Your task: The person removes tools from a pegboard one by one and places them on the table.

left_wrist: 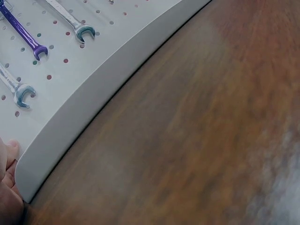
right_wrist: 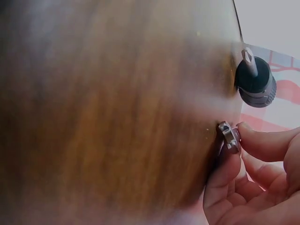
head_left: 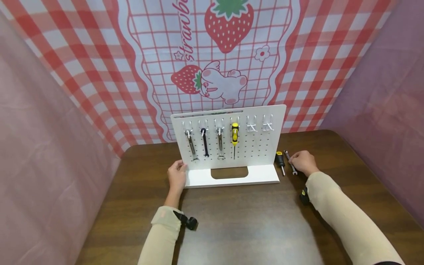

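Note:
A white pegboard (head_left: 261,147) stands upright on its base on the wooden table. At its left edge my left hand (head_left: 177,176) holds the board near the base; the left wrist view shows only part of the thumb and fingers there. To the right of the board, my right hand (head_left: 303,162) pinches a small silver wrench (head_left: 293,169) between thumb and fingers, close to the tabletop. The open end of that wrench (right_wrist: 228,137) shows in the right wrist view. Beside it a black screwdriver with a yellow end (head_left: 280,162) lies on the table.
From the pegboard's hooks hang a silver wrench (head_left: 191,144), a dark wrench (head_left: 204,142), another silver wrench (head_left: 220,143) and a yellow-and-black screwdriver (head_left: 235,134). Two white hooks (head_left: 267,126) at the right bear nothing. Behind the table (head_left: 248,224) hangs a strawberry-patterned cloth (head_left: 152,55).

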Available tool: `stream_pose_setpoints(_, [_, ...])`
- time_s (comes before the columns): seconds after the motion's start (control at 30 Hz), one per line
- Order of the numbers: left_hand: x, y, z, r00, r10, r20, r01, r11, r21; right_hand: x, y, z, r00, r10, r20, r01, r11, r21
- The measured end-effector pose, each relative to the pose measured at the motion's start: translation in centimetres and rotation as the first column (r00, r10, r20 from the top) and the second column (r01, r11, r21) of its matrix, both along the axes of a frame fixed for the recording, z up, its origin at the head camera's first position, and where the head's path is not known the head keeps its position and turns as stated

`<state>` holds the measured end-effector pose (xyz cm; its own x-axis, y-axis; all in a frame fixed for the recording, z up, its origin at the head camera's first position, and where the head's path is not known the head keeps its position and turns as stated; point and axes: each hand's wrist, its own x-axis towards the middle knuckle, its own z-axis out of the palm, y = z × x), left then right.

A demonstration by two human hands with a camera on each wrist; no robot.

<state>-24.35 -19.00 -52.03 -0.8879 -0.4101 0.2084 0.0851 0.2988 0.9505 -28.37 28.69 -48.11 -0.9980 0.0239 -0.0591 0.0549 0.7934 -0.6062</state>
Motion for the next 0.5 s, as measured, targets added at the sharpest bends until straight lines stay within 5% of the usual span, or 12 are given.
stream_pose_setpoints(0.5, [-0.08,-0.18,-0.59,1.0,-0.022,-0.02,0.022,1.0,0.006,0.52,-0.64,0.4,1.0,0.004,0.009,-0.004,0.999,0.052])
